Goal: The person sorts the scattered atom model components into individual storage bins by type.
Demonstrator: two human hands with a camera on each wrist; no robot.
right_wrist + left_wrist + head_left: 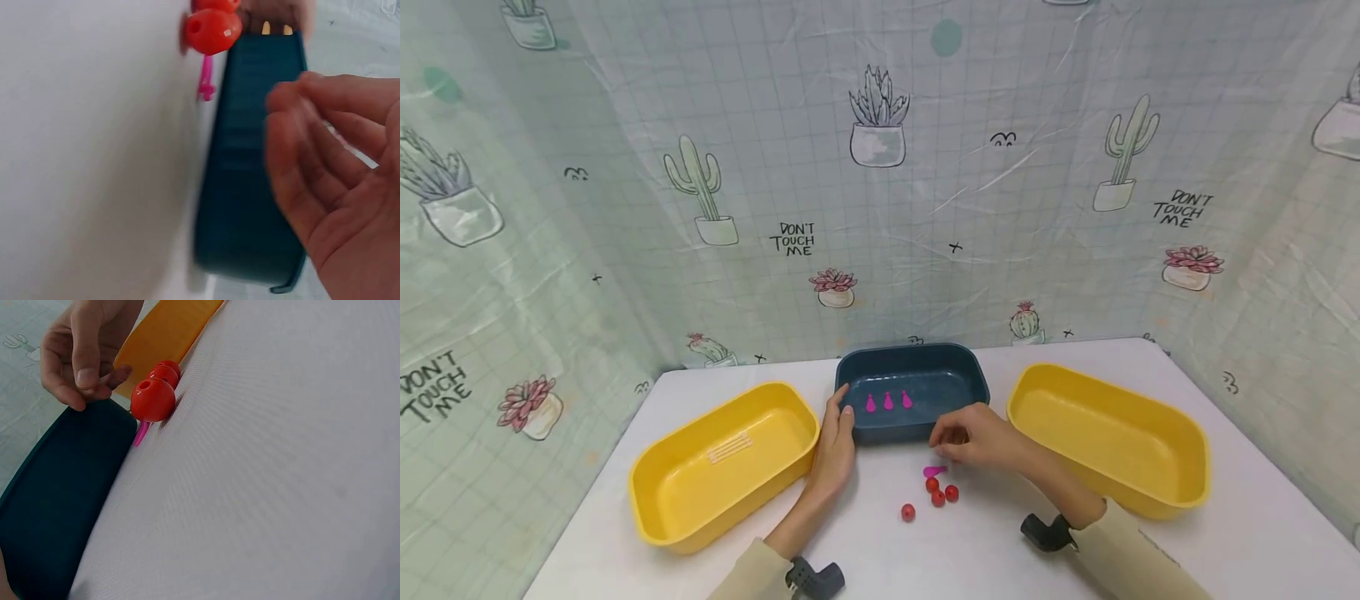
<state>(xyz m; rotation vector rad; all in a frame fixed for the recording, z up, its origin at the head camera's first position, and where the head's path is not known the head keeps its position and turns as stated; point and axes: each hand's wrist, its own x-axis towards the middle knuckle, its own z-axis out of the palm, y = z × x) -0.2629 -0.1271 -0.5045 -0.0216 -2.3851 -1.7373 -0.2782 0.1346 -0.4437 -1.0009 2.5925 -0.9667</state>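
Note:
My left hand (pixel 835 452) rests along the left end of a dark blue bin (pixel 891 434), its fingers fairly straight against the wall. Above the table by the bin's front right side is my right hand (pixel 976 435). Its fingers (pixel 284 140) are loosely bent, and no object shows between them. Just below it lies a small pink piece (pixel 934 472), drop-shaped with a thin stem. Several red beads (pixel 937 498) with holes are scattered on the table in front of that piece. Inside the bin, three similar pink pieces (pixel 888 401) lie in a row.
A yellow bin (pixel 658 533) on the left contains several thin pale sticks (pixel 730 447). Another yellow bin (pixel 1197 454) stands at the right, close to my right forearm. Behind the white table (pixel 880 558) hangs a cactus-print curtain (pixel 925 208).

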